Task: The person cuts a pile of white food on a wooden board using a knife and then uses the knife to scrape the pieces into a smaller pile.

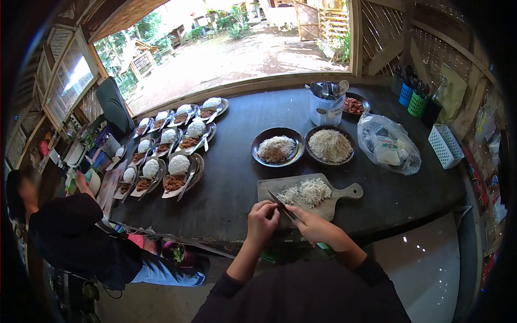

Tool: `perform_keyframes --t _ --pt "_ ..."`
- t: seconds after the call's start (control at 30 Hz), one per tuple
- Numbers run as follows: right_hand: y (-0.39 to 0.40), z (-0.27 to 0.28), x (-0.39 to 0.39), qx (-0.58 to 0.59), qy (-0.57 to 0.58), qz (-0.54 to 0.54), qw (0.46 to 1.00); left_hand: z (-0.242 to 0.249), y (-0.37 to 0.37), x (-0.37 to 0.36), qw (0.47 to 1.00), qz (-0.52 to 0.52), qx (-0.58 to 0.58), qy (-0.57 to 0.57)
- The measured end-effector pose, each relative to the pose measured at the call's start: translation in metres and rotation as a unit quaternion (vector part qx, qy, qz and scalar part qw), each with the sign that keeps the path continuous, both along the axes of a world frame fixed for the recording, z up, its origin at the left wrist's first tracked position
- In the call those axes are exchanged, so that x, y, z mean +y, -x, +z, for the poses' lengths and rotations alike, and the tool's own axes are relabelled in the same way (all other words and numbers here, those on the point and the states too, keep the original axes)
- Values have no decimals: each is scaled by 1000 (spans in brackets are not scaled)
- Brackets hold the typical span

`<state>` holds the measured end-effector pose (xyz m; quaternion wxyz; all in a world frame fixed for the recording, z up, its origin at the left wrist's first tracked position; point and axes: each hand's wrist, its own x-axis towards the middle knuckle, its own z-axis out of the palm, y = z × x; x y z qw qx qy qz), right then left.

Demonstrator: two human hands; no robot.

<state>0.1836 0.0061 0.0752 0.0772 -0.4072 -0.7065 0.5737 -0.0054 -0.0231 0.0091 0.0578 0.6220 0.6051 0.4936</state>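
My right hand (318, 229) is closed around a knife (284, 206) with a green handle, its blade pointing up and left over the near edge of a wooden cutting board (340, 195). Beside the blade, my left hand (262, 218) has its fingers curled and pressed together; what they hold, if anything, is too small to tell. Pale shredded pieces (314, 192) lie in a heap on the board, with a looser spread to their left. Behind the board stand two dark plates of pale shreds, one on the left (276, 148) and a fuller one on the right (329, 145).
Several plates of rice and brown food (177, 165) fill the table's left. A cutlery bucket (326, 109), a bowl of reddish pieces (354, 104), a plastic bag (389, 144) and a white basket (446, 146) stand at the right. Another person (86, 237) is at the left.
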Motion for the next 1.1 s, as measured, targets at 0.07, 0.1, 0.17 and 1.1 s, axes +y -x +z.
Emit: perform_keyframes --t 0.07,0.1,0.17,1.1 --pt "-6 -6 4 52 71 -16 996 2 0 0 1000 -7 -24 2" --pt "-7 -2 4 54 69 -14 996 4 0 1 1000 -5 -22 -1" --pt "-12 7 -2 43 39 -29 998 4 -1 0 1000 -3 -14 8" --pt "5 -3 -13 -29 -201 14 979 -3 4 3 1000 -10 -7 3"
